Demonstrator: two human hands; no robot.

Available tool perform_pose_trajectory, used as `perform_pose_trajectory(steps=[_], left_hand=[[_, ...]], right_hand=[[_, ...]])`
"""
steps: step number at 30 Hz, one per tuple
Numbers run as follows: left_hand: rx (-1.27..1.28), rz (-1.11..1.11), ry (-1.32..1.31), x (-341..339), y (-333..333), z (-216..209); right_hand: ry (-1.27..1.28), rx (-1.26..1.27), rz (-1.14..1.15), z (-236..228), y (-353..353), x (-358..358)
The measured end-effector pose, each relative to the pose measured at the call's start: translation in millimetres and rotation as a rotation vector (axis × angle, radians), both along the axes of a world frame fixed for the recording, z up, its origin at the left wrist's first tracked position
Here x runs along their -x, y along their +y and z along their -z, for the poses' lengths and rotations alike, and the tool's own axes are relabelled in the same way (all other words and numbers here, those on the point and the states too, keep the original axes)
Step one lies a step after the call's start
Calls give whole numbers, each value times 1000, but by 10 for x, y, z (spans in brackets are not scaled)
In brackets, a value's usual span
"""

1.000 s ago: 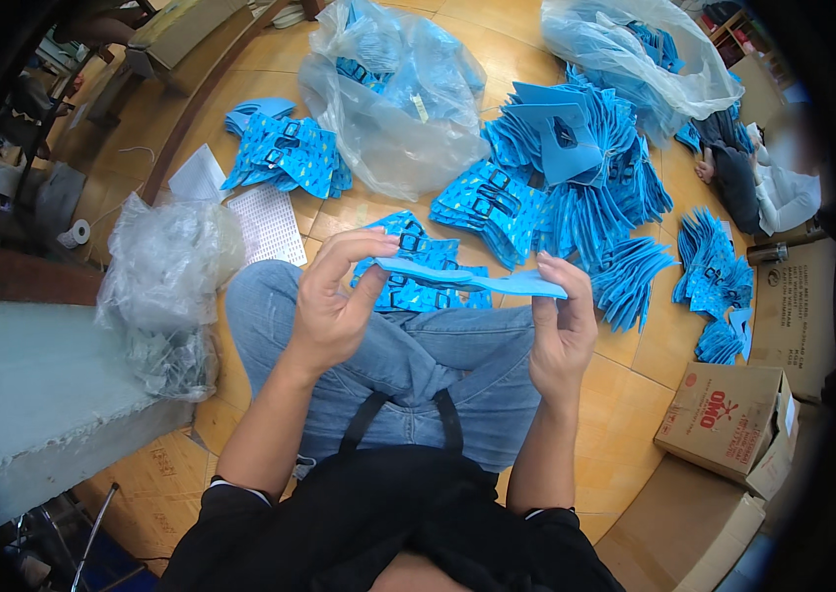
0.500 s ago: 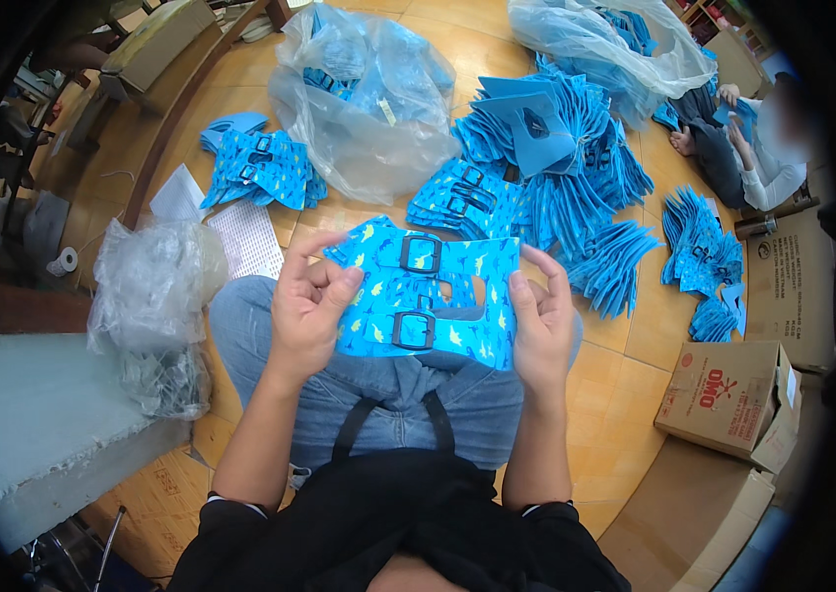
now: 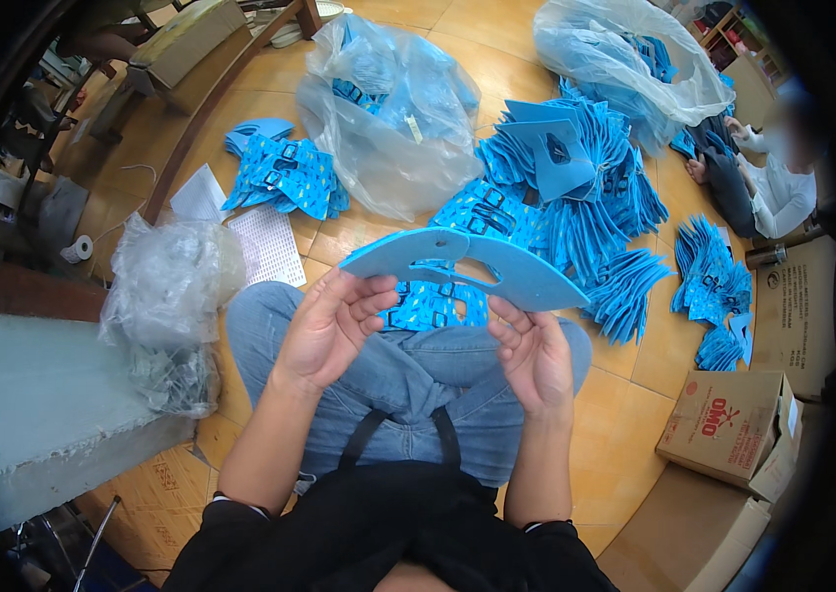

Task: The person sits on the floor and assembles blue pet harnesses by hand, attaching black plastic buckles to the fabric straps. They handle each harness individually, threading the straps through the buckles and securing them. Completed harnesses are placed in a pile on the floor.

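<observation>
A curved blue foam piece (image 3: pixel 531 278) with cut-out openings spans the space above my lap, its plain side showing. My left hand (image 3: pixel 329 326) pinches its left end, the fingers curled. At the right end, my right hand (image 3: pixel 536 363) grips the lower edge between thumb and fingers. Below the held piece, near my crossed legs, lie patterned blue foam pieces with dark buckles (image 3: pixel 435 308), partly covered by it. Just beyond is a patterned stack (image 3: pixel 489 212), next to a large heap of blue foam pieces (image 3: pixel 595 178).
Clear plastic bags with blue pieces (image 3: pixel 388 128) lie ahead. Another patterned stack (image 3: pixel 288 180) and printed paper (image 3: pixel 270 247) are at left, near crumpled plastic (image 3: pixel 166 286). More pieces (image 3: pixel 709 271) and a cardboard box (image 3: pixel 728 424) are at right. A person (image 3: pixel 778 187) sits at far right.
The piece in my hands has tilted from its patterned, buckled side to its plain blue side. Both hands still hold its ends. My view has shifted slightly.
</observation>
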State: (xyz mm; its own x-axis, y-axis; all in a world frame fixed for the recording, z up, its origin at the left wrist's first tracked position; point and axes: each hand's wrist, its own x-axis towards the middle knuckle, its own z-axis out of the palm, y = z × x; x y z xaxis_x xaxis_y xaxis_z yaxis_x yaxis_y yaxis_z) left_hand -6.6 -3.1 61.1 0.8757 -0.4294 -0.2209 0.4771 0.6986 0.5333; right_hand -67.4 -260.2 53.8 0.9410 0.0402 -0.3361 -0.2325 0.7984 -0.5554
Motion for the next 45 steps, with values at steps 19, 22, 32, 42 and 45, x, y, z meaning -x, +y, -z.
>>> perform_pose_trajectory(steps=[19, 22, 32, 42, 45], left_hand=[[-411, -186, -206, -57, -108, -117], [-444, -234, -229, -64, -95, -109], [-570, -299, -193, -76, -150, -14], [-742, -31, -188, 44, -339, 436], [-902, 76, -320, 34, -491, 673]], right_hand=[[-69, 333, -59, -147, 2, -38], [-59, 482, -31, -59, -28, -38], [-19, 553, -18, 225, -70, -108], [203, 267, 209, 1126, -558, -879], [355, 496, 241, 1399, -612, -1078]])
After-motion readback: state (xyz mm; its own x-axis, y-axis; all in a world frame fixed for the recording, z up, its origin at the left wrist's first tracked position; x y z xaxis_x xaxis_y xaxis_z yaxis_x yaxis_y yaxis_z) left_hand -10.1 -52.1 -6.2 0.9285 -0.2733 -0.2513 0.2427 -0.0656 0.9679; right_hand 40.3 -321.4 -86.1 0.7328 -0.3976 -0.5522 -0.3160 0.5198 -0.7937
